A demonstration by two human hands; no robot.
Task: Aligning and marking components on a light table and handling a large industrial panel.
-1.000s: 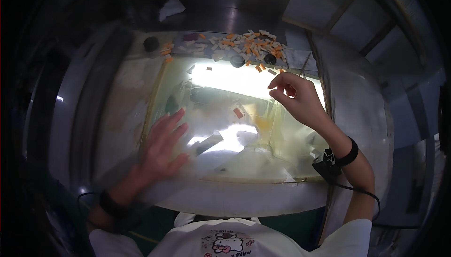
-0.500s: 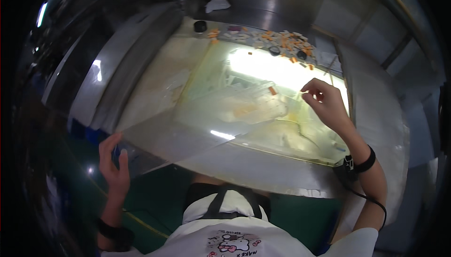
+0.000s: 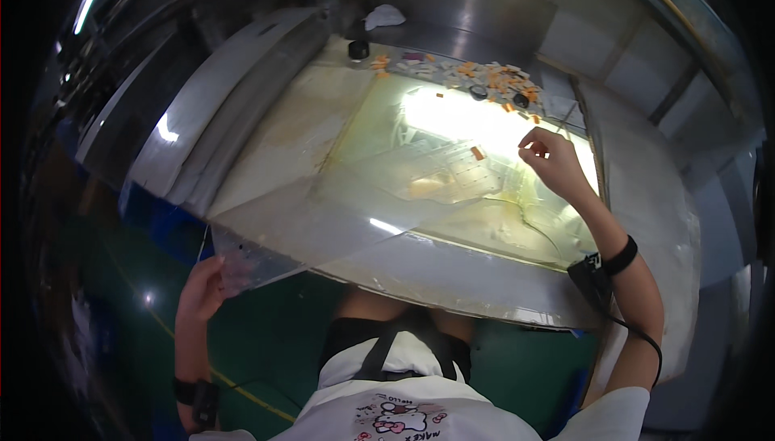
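A clear plastic sheet (image 3: 262, 268) slants from the lower left across the lit glass panel (image 3: 484, 235), with one corner past the table's front edge. My left hand (image 3: 201, 289) has its fingers closed on that corner. Above the panel's right part, my right hand (image 3: 557, 168) is closed in a pinch; I cannot make out what is between its fingertips. A clear patterned piece (image 3: 448, 179) shows in the middle of the panel, with an orange tab (image 3: 477, 153) at its upper part. Glare hides some of the sheet's edges.
Loose orange and white tabs (image 3: 504, 79) lie along the table's far side, among dark round rolls (image 3: 358, 50). A crumpled white cloth or bag (image 3: 384, 16) rests behind them. Long metal covers (image 3: 214, 102) border the left. A pale surface (image 3: 646, 191) adjoins on the right.
My left hand has gone from spread fingers to closed on the sheet's corner, slightly lower. The right hand keeps its pinch in nearly the same place. The view has shifted slightly.
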